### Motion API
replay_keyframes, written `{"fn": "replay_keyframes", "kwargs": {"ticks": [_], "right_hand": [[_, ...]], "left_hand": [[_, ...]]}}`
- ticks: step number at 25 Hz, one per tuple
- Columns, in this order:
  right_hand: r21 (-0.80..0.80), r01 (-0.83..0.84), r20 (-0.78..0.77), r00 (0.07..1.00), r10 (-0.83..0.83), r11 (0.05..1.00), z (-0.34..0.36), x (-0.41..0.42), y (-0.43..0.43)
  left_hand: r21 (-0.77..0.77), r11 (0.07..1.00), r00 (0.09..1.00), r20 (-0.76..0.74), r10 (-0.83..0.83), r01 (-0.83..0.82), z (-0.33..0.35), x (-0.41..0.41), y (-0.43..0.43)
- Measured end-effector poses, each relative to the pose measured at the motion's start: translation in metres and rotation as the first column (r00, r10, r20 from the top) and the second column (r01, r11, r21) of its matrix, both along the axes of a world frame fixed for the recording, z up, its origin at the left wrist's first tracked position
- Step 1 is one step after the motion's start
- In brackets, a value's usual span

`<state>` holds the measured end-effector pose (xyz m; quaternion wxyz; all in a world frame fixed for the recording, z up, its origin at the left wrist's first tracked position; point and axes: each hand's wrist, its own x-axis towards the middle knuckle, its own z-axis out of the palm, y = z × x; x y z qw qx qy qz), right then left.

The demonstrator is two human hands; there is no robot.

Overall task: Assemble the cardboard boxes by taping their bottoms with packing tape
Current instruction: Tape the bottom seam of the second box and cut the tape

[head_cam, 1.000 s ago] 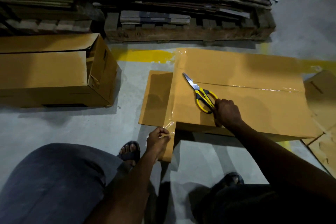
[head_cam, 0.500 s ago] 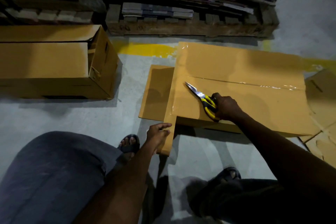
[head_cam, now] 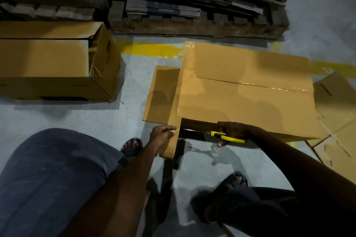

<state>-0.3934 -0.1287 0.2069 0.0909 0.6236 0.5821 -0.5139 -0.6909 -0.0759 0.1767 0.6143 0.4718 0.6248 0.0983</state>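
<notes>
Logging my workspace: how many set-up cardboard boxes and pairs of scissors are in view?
Brown set-up cardboard boxes: 2, the taped box and the left box
Yellow-handled metal scissors: 1
Total: 3

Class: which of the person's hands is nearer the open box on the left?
Left. The left hand pinches tape at the taped box's near corner, right of the open box; the right hand, holding scissors, is farther right.

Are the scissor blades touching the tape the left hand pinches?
Cannot tell. Head view: the scissors, gripped by the right hand, point toward the tape, but their blades lie in dark shadow.
</notes>
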Motion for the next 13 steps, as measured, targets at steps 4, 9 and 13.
{"fn": "replay_keyframes", "kwargs": {"ticks": [4,9,13], "right_hand": [[0.022,0.036,0.045,0.998,-0.037,0.999,-0.006,-0.004,0.001],[0.042,0.067,0.046,0.997,-0.069,0.997,-0.009,-0.02,0.012],[0.016,0.117,0.069,0.991,-0.117,0.993,-0.011,-0.023,0.016]], "left_hand": [[-0.025,1.0,1.0,-0.003,0.011,-0.011,0.005,0.0,-0.002],[-0.068,0.998,1.0,0.004,0.007,-0.006,0.003,-0.002,0.001],[-0.072,0.997,1.0,-0.005,-0.011,0.011,0.002,-0.003,0.002]]}}
